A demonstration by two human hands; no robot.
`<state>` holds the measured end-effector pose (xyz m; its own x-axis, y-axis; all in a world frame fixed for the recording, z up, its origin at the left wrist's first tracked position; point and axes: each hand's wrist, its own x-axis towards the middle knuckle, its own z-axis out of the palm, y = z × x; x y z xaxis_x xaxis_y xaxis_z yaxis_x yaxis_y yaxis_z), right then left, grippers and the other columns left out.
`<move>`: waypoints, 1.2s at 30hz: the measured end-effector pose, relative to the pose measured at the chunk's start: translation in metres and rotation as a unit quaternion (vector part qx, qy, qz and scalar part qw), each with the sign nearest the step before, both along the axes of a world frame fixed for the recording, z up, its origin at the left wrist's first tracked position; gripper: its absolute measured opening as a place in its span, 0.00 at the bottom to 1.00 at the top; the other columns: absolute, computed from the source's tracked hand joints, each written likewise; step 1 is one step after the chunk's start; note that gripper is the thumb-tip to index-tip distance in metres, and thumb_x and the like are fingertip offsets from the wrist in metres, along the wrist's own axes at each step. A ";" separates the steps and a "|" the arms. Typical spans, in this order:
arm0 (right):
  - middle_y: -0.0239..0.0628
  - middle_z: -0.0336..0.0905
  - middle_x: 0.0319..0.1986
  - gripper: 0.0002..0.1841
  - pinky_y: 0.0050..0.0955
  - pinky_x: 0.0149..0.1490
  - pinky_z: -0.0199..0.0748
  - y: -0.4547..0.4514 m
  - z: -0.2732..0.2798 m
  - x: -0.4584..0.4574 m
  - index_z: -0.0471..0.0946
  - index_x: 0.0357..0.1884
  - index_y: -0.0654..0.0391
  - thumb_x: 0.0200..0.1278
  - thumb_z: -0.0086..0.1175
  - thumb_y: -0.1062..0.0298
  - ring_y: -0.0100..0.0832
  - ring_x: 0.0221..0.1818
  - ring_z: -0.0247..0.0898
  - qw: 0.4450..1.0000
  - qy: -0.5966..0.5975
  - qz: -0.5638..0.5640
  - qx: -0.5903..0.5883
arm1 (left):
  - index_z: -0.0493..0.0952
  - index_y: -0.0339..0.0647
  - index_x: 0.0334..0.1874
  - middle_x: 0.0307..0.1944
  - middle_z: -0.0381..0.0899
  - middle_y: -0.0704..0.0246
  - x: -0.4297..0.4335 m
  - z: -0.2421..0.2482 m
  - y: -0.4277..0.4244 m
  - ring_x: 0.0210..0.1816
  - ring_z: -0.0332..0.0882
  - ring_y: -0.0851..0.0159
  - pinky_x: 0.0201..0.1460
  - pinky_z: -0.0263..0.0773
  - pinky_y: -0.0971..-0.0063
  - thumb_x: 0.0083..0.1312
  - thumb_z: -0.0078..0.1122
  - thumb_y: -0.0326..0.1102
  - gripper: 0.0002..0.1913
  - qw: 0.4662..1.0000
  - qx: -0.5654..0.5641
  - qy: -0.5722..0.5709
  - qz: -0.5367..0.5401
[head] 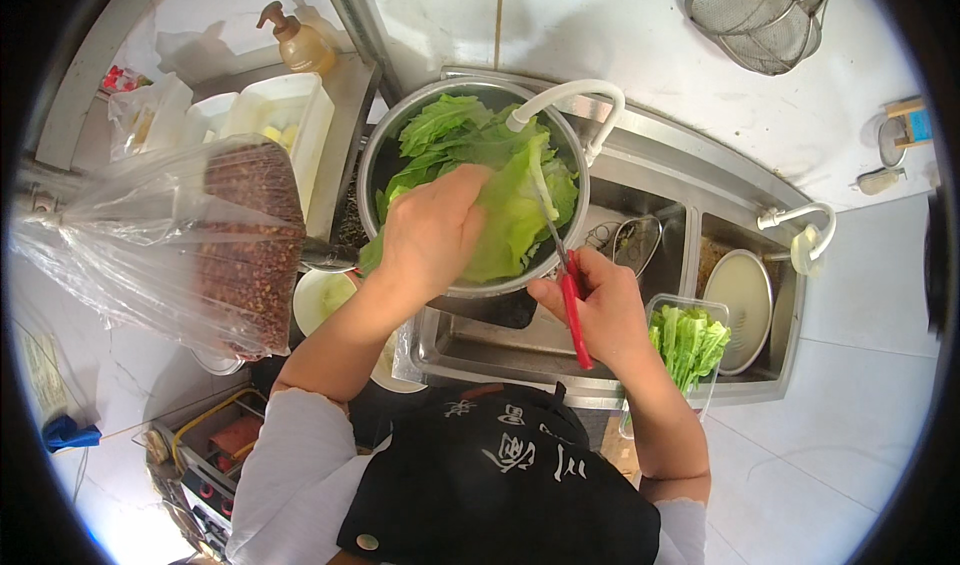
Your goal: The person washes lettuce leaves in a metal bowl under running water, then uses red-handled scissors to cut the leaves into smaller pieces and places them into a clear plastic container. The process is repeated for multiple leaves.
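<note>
My left hand (439,223) grips a green lettuce leaf (510,223) above a round metal basin (367,190). More leafy greens (442,129) fill the basin. Red-handled scissors (571,310) are in my right hand (604,306) at the basin's right rim. Their blades (551,223) lie against the pale rib of the held leaf; whether they cut into it cannot be told. A white faucet (574,92) arches over the basin's far side.
A steel double sink (694,227) lies beneath and to the right. A clear plastic container (724,310) of cut greens (686,340) rests at its front edge. A transparent bag of reddish-brown flakes (251,242) hangs at left, near white tubs (322,114). Mesh strainers (750,21) hang on the wall.
</note>
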<state>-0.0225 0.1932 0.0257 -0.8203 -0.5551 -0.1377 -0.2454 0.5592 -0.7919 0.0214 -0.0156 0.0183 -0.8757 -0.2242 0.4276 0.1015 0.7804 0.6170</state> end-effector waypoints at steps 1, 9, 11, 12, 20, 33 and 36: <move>0.26 0.64 0.13 0.23 0.24 0.27 0.64 0.002 -0.004 0.000 0.72 0.27 0.60 0.56 0.69 0.50 0.23 0.19 0.60 0.999 -0.046 -0.008 -0.008 | 0.77 0.39 0.46 0.34 0.80 0.56 0.000 -0.001 -0.001 0.35 0.80 0.46 0.37 0.76 0.64 0.58 0.51 0.22 0.14 1.000 0.008 -0.009 0.003; 0.32 0.75 0.25 0.17 0.23 0.37 0.71 0.004 -0.044 -0.025 0.71 0.35 0.59 0.63 0.64 0.57 0.23 0.31 0.74 0.961 -0.196 -0.051 -0.186 | 0.76 0.41 0.45 0.30 0.80 0.58 0.000 -0.021 -0.008 0.32 0.80 0.49 0.33 0.76 0.59 0.55 0.56 0.25 0.14 0.999 -0.032 -0.009 0.009; 0.33 0.76 0.30 0.15 0.22 0.39 0.70 -0.015 -0.027 -0.020 0.70 0.38 0.59 0.62 0.65 0.62 0.23 0.33 0.73 0.939 -0.190 -0.068 -0.279 | 0.76 0.42 0.45 0.32 0.81 0.58 0.002 -0.024 -0.005 0.34 0.80 0.48 0.35 0.76 0.58 0.56 0.57 0.26 0.14 0.999 -0.034 -0.028 -0.004; 0.34 0.76 0.32 0.15 0.22 0.40 0.69 -0.023 -0.019 -0.020 0.70 0.39 0.59 0.61 0.65 0.64 0.23 0.34 0.73 0.925 -0.184 -0.075 -0.324 | 0.76 0.40 0.47 0.34 0.81 0.57 0.003 -0.025 -0.003 0.36 0.81 0.50 0.38 0.76 0.61 0.57 0.56 0.25 0.14 0.997 -0.046 -0.054 -0.027; 0.31 0.75 0.29 0.11 0.22 0.34 0.65 -0.031 -0.007 -0.042 0.71 0.38 0.59 0.55 0.61 0.76 0.22 0.29 0.69 0.917 -0.219 -0.124 -0.310 | 0.75 0.37 0.56 0.40 0.84 0.64 -0.005 -0.038 -0.014 0.41 0.81 0.67 0.50 0.73 0.73 0.59 0.63 0.27 0.21 0.928 0.259 -0.158 -0.214; 0.38 0.80 0.42 0.14 0.24 0.44 0.71 -0.016 -0.040 -0.067 0.71 0.41 0.61 0.57 0.65 0.73 0.26 0.40 0.74 0.969 -0.025 -0.083 -0.232 | 0.80 0.37 0.51 0.42 0.86 0.65 -0.011 -0.049 -0.045 0.41 0.80 0.72 0.48 0.73 0.75 0.60 0.66 0.29 0.16 0.916 0.256 -0.245 -0.187; 0.37 0.78 0.44 0.18 0.26 0.48 0.71 -0.028 -0.029 -0.045 0.69 0.40 0.59 0.54 0.69 0.72 0.27 0.44 0.73 0.963 -0.004 -0.092 -0.253 | 0.80 0.37 0.51 0.42 0.86 0.64 -0.011 -0.041 -0.040 0.41 0.80 0.72 0.48 0.73 0.74 0.60 0.65 0.29 0.16 0.923 0.267 -0.216 -0.172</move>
